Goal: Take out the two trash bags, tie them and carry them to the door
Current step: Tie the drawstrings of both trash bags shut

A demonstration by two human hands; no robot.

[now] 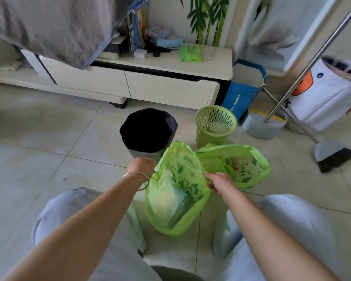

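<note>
Nearest, two knees in pale trousers frame the tiled floor (pixel 39 126), and both bare arms reach forward between them. Between the knees stands the near bag (pixel 176 191), green and translucent, its long axis running near to far, its mouth gaping upward and tipped toward the viewer; pale wrappers and a dark flat packet lie inside. The left hand (pixel 141 166), a silver bangle (pixel 137 180) on its wrist, is closed on the bag's left rim, fingers curled under and hidden from view. The right hand (pixel 219 181) pinches the right rim, thumb and fingers together on the plastic. Just right and slightly farther, touching the first, the second bag (pixel 241 165) sits on the floor, squat, its mouth open and facing up and left, with scraps inside. Beyond the left hand stands a bin (pixel 148 132) with a dark interior, upright. To its right, a green slotted basket (pixel 215 124) stands upright. Farther right, a broom (pixel 332 156) rests on the floor beside a grey dustpan (pixel 263 124). At the far side runs a low white cabinet (pixel 170 86).
</note>
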